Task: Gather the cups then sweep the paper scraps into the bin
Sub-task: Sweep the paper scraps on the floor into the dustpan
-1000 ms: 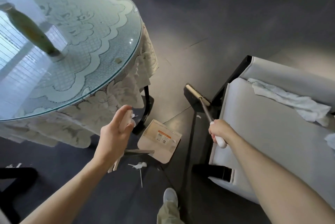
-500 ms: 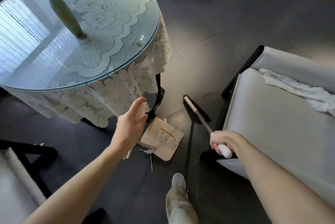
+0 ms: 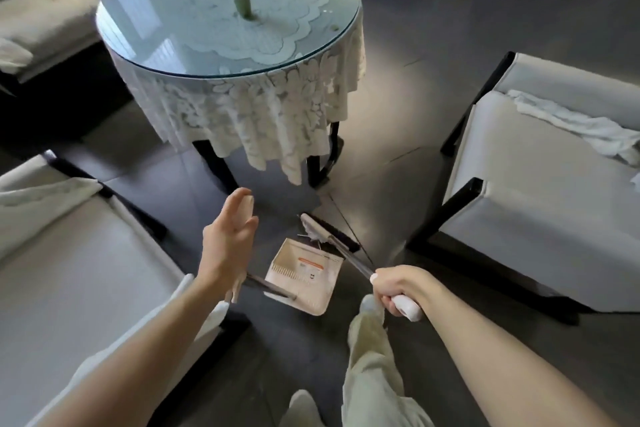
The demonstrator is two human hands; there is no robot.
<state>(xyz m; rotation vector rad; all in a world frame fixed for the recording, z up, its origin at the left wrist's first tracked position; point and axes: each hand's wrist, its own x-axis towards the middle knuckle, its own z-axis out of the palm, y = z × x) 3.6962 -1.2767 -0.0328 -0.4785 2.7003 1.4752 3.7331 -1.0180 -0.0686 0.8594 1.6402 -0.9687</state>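
Gripping the white end of the broom (image 3: 349, 258) in a closed fist, the right hand (image 3: 398, 284) holds its head against white paper scraps (image 3: 310, 237) at the mouth of the beige dustpan (image 3: 304, 279) on the dark floor (image 3: 398, 156). The left hand (image 3: 228, 243) wraps its fingers round the dustpan's upright white handle (image 3: 248, 201), near the round glass-topped table (image 3: 194, 46).

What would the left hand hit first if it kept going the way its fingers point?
Likely the hanging lace tablecloth: the left hand, holding the dustpan handle, points up-frame at its hem. Depth is unclear, so it might pass below the hem instead.
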